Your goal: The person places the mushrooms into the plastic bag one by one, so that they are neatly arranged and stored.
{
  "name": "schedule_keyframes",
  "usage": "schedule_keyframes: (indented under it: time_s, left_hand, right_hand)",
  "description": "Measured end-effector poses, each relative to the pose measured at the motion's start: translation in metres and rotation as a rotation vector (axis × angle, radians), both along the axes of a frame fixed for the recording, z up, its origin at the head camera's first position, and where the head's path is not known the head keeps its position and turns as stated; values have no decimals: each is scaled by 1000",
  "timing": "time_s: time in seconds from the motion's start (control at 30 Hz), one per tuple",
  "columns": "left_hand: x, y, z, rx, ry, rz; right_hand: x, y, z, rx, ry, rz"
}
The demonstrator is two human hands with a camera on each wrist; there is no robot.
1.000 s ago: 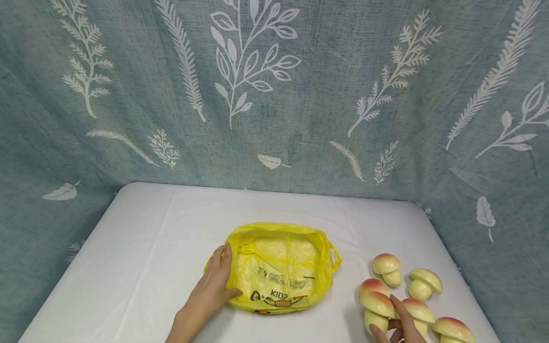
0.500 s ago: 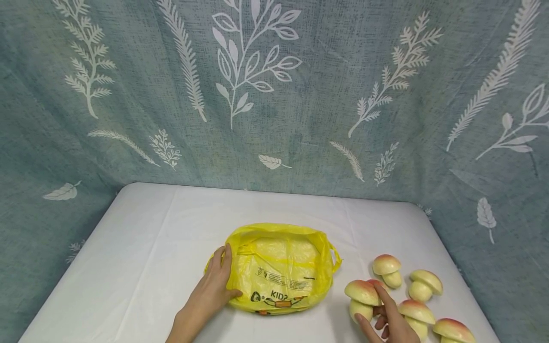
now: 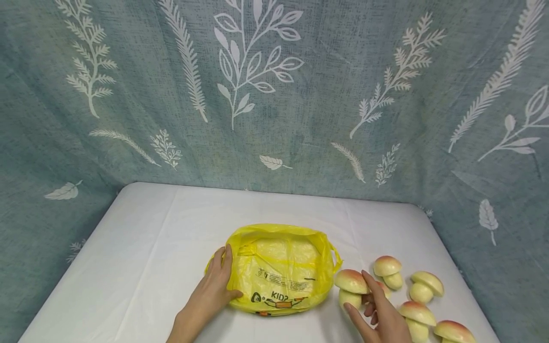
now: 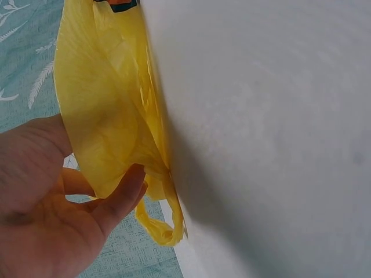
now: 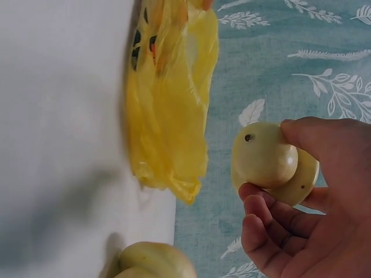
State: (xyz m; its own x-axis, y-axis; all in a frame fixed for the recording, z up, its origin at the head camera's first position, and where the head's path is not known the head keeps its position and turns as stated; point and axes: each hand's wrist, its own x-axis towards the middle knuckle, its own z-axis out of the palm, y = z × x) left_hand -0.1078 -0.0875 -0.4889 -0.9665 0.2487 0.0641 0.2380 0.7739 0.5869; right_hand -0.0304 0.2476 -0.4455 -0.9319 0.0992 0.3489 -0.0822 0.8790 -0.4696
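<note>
A yellow plastic bag (image 3: pixel 279 267) with its mouth spread wide sits near the middle of the white table. My left hand (image 3: pixel 214 286) holds the bag's left side, the thumb and fingers at its edge; in the left wrist view the thumb lies against the yellow film (image 4: pixel 98 98). Just right of the bag, my right hand (image 3: pixel 379 312) grips a toy mushroom (image 3: pixel 351 286) with a red-tinged cap. The right wrist view shows its pale stem (image 5: pixel 264 156) between thumb and fingers, lifted off the table.
Several more toy mushrooms stand at the right: one at the back (image 3: pixel 388 271), another beside it (image 3: pixel 424 287), others nearer (image 3: pixel 417 317) and at the front edge (image 3: pixel 453 331). One is partly hidden behind my right hand. A patterned curtain (image 3: pixel 274 95) hangs behind the table (image 3: pixel 141 238).
My right hand has carried the mushroom left and slightly up, away from the others and close to the bag. The left hand and the bag have stayed in place.
</note>
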Motion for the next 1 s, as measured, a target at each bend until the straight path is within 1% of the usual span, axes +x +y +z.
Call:
schedule_keyframes:
  time_s: [0.1,0.17,0.27,0.37,0.47,0.6,0.7,0.83,0.9,1.0]
  left_hand:
    - [0,0,0,-5,3,-1]
    - [0,0,0,-6,3,-1]
    - [0,0,1,-6,-1,1]
    - [0,0,2,0,-5,2]
    - [0,1,3,4,-7,2]
    - [1,1,2,9,-13,2]
    - [1,1,1,14,-22,-2]
    - [1,1,0,14,-21,0]
    - [1,1,0,12,-18,3]
    - [1,1,-1,16,-8,2]
  right_hand:
    - [-3,-1,0,-18,54,52]
    - [-6,-2,2,-20,57,73]
    - [-9,-4,5,-22,18,78]
    - [-12,-7,8,-16,-32,59]
    - [-15,-10,10,-18,-46,59]
    - [-20,-12,9,-38,-15,105]
    - [-24,-14,6,-53,19,143]
    - [-31,-15,1,-55,53,173]
    - [-34,-16,0,-63,53,183]
    - [-38,-16,1,-64,40,176]
